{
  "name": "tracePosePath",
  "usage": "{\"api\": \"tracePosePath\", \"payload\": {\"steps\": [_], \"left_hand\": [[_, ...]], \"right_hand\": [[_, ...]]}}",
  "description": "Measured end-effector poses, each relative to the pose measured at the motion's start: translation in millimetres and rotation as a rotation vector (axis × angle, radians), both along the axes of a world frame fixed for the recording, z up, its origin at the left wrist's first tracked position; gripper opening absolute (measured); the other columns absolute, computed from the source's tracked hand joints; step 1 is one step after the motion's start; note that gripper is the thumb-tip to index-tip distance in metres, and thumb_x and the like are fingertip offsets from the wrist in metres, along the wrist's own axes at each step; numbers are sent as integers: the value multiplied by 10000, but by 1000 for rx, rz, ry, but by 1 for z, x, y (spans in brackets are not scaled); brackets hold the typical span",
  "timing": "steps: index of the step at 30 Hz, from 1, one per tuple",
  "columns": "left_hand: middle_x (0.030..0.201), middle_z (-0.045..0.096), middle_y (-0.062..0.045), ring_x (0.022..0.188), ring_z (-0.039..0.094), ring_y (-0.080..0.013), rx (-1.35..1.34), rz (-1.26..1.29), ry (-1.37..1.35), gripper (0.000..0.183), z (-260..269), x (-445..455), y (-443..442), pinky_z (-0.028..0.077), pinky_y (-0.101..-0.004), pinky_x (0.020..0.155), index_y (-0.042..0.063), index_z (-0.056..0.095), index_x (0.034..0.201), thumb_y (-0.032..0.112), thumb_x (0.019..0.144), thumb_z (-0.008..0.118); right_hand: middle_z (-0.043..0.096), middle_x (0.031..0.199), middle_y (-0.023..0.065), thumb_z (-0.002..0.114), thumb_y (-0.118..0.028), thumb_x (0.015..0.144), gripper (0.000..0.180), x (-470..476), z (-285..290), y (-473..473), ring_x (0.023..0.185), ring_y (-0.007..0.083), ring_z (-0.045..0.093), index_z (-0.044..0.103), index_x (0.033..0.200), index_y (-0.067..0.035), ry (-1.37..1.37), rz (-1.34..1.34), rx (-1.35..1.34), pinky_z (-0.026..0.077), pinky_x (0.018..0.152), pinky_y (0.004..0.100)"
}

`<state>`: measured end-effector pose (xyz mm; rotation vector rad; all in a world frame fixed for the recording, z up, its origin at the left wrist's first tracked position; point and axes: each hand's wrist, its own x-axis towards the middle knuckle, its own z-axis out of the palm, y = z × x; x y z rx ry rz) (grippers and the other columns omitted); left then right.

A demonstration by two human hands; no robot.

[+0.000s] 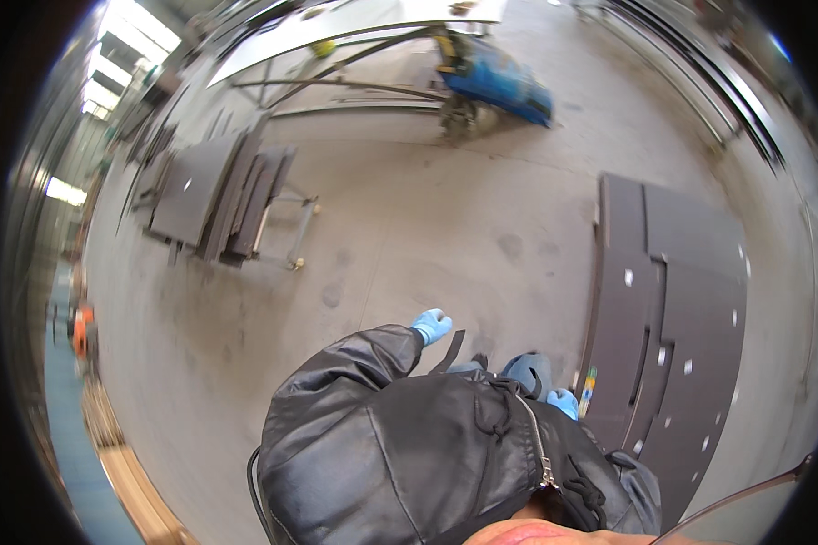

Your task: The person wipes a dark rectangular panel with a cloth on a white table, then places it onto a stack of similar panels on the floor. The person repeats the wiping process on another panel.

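My left hand (433,325), in a light blue glove, is held out over the concrete floor with its fingers curled. I see nothing in it. A dark strap (452,350) hangs just below that hand. My right hand (562,403), gloved the same way, is low by my right side, partly behind the black jacket (409,443). Close beside it is a slim yellow, green and white object (587,392), at the near edge of a stack of dark grey panels (699,320). Whether my right hand holds that object, I cannot tell.
A wheeled rack (303,231) carries upright dark panels (198,187) at the left. Ahead stands a white-topped table (361,30) with a blue wrapped bundle (501,75) at its leg. Long metal profiles (702,75) lie at upper right; flat boards (136,494) at lower left.
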<state>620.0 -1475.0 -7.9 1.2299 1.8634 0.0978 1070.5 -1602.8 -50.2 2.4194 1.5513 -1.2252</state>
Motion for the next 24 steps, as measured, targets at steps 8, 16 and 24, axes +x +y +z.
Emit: {"api": "tracePosePath", "payload": {"steps": [8, 16, 24], "left_hand": [[1092, 758, -183, 1063, 716, -302, -12, 293, -73, 442, -22, -18, 82, 536, -404, 947, 35, 735, 1136, 425, 945, 650], [980, 771, -142, 944, 727, -273, 38, 739, -61, 415, -31, -42, 118, 553, -408, 865, 39, 741, 1056, 431, 935, 679], [979, 743, -191, 899, 712, -317, -311, 771, -21, 505, -61, -141, 204, 550, -443, 793, 10, 744, 1087, 470, 918, 621]], "right_hand": [[747, 1003, 241, 630, -391, 839, 408, 63, -106, 216, 981, 387, 739, 782, 990, -44, -58, 243, -112, 571, 894, 478], [751, 1053, 221, 621, -368, 837, 389, 0, -53, 552, 1020, 392, 733, 804, 1010, -71, -131, 654, -35, 572, 924, 483], [756, 1115, 225, 647, -379, 881, 410, -213, -16, 760, 1089, 369, 731, 802, 1093, -63, -29, 695, 72, 568, 965, 464]]}}
